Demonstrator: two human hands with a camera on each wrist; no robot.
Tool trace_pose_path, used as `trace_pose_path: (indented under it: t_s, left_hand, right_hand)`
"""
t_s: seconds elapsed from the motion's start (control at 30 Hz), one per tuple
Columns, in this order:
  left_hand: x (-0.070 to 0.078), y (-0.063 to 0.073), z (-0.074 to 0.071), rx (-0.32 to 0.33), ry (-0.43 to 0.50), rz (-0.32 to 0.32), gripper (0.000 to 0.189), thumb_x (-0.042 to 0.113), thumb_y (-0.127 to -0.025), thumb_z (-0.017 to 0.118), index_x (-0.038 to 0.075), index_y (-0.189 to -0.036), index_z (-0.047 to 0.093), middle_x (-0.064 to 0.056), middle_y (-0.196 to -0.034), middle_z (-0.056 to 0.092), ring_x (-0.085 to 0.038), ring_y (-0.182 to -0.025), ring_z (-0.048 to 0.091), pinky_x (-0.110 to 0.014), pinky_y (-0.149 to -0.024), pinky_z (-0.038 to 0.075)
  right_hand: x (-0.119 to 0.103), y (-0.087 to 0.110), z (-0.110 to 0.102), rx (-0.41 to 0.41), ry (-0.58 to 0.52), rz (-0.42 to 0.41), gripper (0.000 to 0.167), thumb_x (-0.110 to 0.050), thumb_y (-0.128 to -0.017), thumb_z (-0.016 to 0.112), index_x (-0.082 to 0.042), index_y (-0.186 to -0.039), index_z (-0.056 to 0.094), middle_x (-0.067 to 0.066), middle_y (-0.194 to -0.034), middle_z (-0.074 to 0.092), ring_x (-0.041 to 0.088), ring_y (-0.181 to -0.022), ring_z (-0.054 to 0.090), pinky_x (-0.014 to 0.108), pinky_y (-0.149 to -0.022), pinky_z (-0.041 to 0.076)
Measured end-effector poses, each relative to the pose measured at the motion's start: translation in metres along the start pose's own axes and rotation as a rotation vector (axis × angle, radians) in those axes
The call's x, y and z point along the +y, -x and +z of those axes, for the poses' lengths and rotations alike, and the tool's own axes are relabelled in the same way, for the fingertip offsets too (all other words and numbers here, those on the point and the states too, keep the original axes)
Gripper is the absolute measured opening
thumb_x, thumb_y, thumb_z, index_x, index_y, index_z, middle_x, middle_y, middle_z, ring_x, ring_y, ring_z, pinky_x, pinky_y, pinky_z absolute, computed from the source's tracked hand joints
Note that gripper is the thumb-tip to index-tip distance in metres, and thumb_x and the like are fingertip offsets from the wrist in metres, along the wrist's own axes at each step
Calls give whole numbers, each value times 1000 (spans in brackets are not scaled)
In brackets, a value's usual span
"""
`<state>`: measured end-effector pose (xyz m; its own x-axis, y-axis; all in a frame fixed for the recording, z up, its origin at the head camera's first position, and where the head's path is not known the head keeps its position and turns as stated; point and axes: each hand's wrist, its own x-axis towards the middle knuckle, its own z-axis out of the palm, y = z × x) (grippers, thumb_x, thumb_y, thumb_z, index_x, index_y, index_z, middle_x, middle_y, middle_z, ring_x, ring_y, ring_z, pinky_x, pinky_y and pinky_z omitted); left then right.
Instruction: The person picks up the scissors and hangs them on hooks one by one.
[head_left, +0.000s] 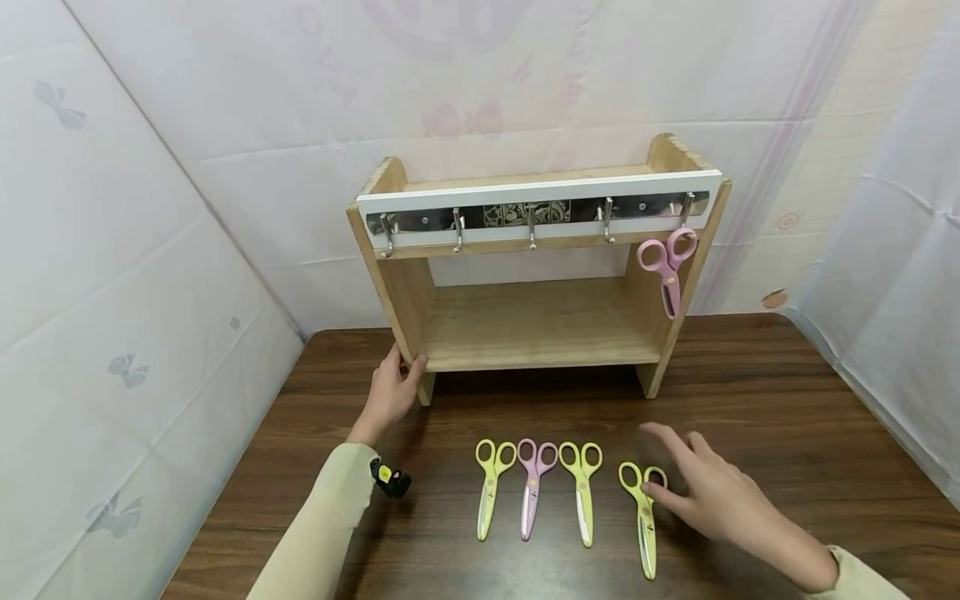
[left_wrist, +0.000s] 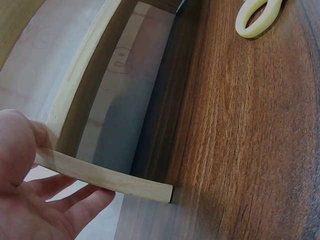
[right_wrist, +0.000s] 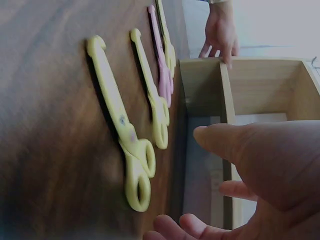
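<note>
My left hand [head_left: 388, 392] grips the lower left side panel of a wooden shelf [head_left: 540, 321]. The thumb lies on the inner side and the fingers reach round the outer side, as the left wrist view shows. My right hand [head_left: 712, 492] is held with fingers spread and nothing in it, beside yellow scissors [head_left: 647, 537] on the table. In the head view its thumb overlaps their handle. To their left lie yellow scissors [head_left: 585, 508], pink scissors [head_left: 530, 500] and more yellow scissors [head_left: 487, 500], handles toward the shelf.
A white rail [head_left: 540, 187] with several metal hooks [head_left: 532, 229] runs along the shelf's upper front. Pink scissors [head_left: 670, 279] hang from the rightmost hook by one handle loop. Pale cloth walls [head_left: 187, 208] stand behind and beside the dark wooden table [head_left: 795, 392].
</note>
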<state>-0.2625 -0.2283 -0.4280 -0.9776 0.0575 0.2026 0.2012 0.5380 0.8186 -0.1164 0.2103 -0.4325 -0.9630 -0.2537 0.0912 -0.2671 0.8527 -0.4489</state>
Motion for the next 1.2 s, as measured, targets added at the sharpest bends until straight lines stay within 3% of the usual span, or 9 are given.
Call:
trace_pose_path:
  t_s: [0.27,0.5,0.8,0.93,1.07,1.2]
  left_hand:
    - [-1,-1,0,4,-4,8,51,22,-111,49,3,-156,35,-28,-143,52,-43,-128,57,-54,-96,56]
    - [-2,-1,0,11,-13,13,49,22,-111,49,2,-154,38,-28,-141,53,-43,-127,58,-54,-95,57]
    - [0,-1,1,10,-4,3,49,21,-111,49,2,-154,37,-28,-142,53,-43,-127,58,-54,-95,57]
    - [0,-1,0,7,-5,-2,50,21,-111,49,3,-155,37,-28,-142,52,-43,-127,58,-54,-95,57]
    - [0,-1,0,5,-9,-11,50,21,-110,50,3,-155,37,-28,-143,53,-43,-127,58,-54,-95,57]
    - [0,-1,0,3,-8,-14,51,22,-110,50,4,-156,36,-27,-144,52,-42,-128,57,-54,-96,57]
  right_hand:
    - [-2,11,23,-123,21,75,74,-51,-87,80,-35,-149,44,4,-96,51,15,-57,44,33,-43,36]
    - [-5,17,36,-123,88,95,76,-49,-83,84,-32,-147,47,1,-89,45,13,-64,42,32,-42,34]
    - [-5,18,36,-135,84,85,77,-44,-83,85,-30,-149,48,-1,-89,44,13,-68,44,32,-42,35]
    - [-1,18,33,-135,84,62,77,-42,-82,87,-31,-148,49,-1,-101,54,18,-82,59,35,-46,42]
    - [5,18,27,-136,89,35,78,-38,-81,88,-30,-148,48,0,-111,59,23,-96,64,37,-52,46]
    - [13,19,20,-130,106,18,79,-34,-82,88,-31,-148,46,-3,-108,59,21,-93,63,37,-53,47]
